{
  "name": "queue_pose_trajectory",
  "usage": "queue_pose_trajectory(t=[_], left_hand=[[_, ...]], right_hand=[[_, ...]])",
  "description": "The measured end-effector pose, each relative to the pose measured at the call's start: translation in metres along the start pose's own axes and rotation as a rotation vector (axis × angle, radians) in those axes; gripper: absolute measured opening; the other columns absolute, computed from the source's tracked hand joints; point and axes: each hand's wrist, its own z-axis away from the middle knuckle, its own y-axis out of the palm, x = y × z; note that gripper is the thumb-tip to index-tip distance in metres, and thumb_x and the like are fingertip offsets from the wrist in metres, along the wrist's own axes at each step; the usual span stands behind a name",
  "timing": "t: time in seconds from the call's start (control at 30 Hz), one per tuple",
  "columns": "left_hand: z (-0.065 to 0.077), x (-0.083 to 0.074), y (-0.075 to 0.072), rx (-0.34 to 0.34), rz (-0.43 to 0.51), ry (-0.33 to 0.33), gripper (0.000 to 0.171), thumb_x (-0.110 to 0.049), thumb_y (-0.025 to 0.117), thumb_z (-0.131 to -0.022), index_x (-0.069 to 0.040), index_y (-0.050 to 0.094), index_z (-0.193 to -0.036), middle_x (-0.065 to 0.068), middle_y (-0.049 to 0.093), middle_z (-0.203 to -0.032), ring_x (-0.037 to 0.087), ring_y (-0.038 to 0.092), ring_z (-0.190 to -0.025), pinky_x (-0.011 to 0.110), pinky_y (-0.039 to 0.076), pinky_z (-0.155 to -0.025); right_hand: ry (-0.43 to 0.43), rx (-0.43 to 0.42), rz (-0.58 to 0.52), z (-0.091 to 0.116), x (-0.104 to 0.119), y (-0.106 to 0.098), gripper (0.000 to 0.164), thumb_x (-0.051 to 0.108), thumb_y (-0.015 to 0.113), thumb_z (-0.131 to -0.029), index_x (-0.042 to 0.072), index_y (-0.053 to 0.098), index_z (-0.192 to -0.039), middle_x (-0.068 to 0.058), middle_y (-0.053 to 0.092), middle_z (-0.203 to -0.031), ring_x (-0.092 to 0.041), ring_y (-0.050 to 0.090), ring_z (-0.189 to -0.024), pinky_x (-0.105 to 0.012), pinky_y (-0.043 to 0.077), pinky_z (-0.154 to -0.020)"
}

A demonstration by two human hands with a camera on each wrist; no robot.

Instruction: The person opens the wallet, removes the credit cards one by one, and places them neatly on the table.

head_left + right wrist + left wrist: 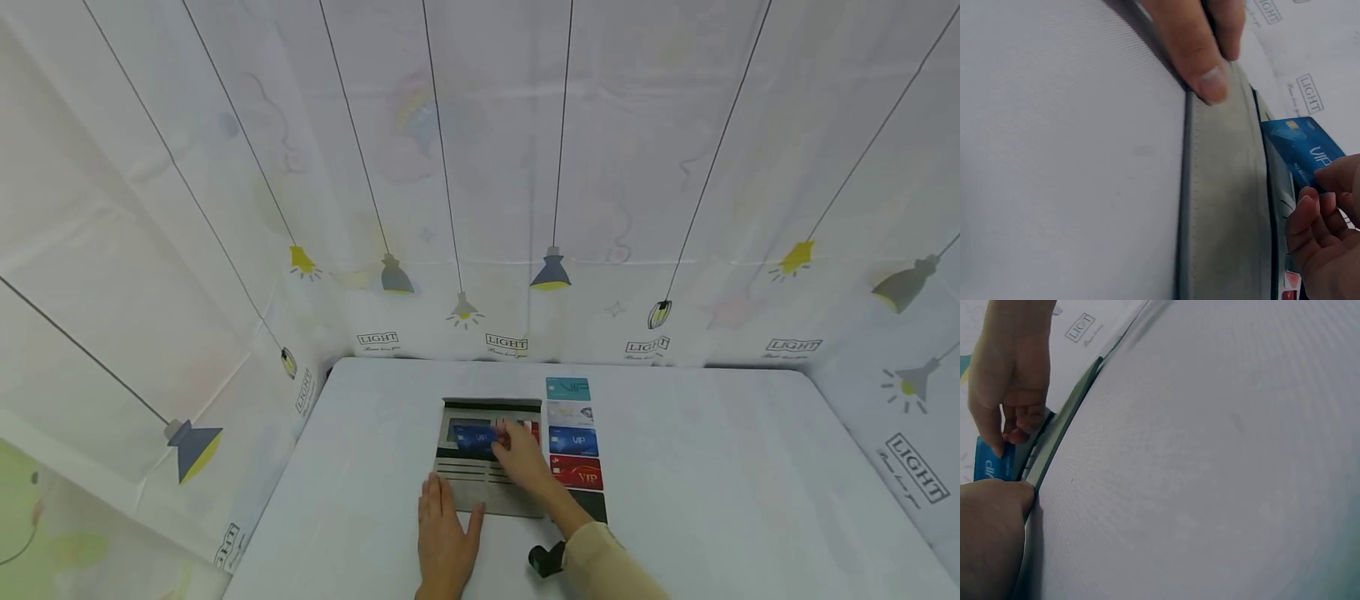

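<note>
A grey-green wallet [517, 502] lies opened out on the white table, with card slots across its lower panel. My right hand [522, 462] pinches a blue VIP card [474, 438] by its right end, above the wallet's upper part. In the right wrist view, the card [1300, 142] is tilted up beside the wallet's edge, with thumb and fingertips on one end. My left hand [446, 533] rests at the wallet's lower left corner, fingers extended, its thumb on the near edge. Red and white pieces show in the wallet behind my right hand.
Right of the wallet runs a column of cards: a teal one [567, 389], a white one [570, 413], a blue one [573, 442], a red one [576, 472] and a dark one [592, 504] partly behind my arm. A small black object [546, 560] sits beside my right sleeve.
</note>
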Motion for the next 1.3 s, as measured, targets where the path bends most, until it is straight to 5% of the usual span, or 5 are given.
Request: queue_pose_trajectory(t=[0.17,0.33,0.63,1.0,1.3], left_hand=[[0.001,0.0,0.0,0.0,0.002,0.004,0.084,-0.047,0.068,-0.092,0.01,0.041,-0.147,0.026,0.035,-0.159,0.041,0.032,-0.149,0.054,0.027,-0.123],[0.0,0.0,0.0,0.0,0.003,0.001,0.084,-0.047,0.068,-0.092,0.01,0.04,-0.147,0.025,0.034,-0.159,0.04,0.031,-0.15,0.054,0.026,-0.123],[0.0,-0.001,-0.002,0.025,0.006,-0.003,0.084,-0.047,0.067,-0.093,0.011,0.039,-0.148,0.025,0.032,-0.16,0.04,0.029,-0.15,0.054,0.025,-0.123],[0.0,-0.001,-0.004,0.033,0.003,-0.008,0.084,-0.047,0.066,-0.093,0.011,0.039,-0.147,0.025,0.032,-0.16,0.04,0.03,-0.15,0.055,0.026,-0.123],[0.0,-0.001,-0.005,0.013,0.005,0.005,0.082,-0.047,0.067,-0.093,0.011,0.042,-0.146,0.026,0.034,-0.159,0.041,0.031,-0.149,0.055,0.027,-0.122]], right_hand=[[0.03,0.013,-0.046,0.001,0.001,-0.013,0.02,0.019,0.054,-0.104,0.003,0.058,-0.114,-0.005,0.062,-0.085,-0.013,0.057,-0.072,-0.026,0.049,-0.062],[0.109,0.03,-0.22,-0.003,-0.005,-0.029,0.027,0.026,0.043,-0.109,0.005,0.044,-0.126,-0.009,0.063,-0.081,-0.016,0.06,-0.058,-0.027,0.049,-0.047],[0.16,-0.163,-0.23,-0.014,-0.033,-0.063,0.029,0.022,0.05,-0.106,0.0,0.053,-0.126,-0.02,0.067,-0.09,-0.027,0.066,-0.069,-0.029,0.057,-0.057],[0.276,-0.357,-0.212,-0.026,-0.08,-0.114,0.036,0.026,0.057,-0.103,0.002,0.047,-0.128,-0.021,0.075,-0.094,-0.014,0.069,-0.066,-0.019,0.055,-0.058],[0.353,-0.486,-0.354,-0.031,-0.113,-0.145,0.032,0.017,0.059,-0.102,-0.004,0.048,-0.123,-0.015,0.075,-0.085,-0.007,0.068,-0.059,-0.024,0.059,-0.057]])
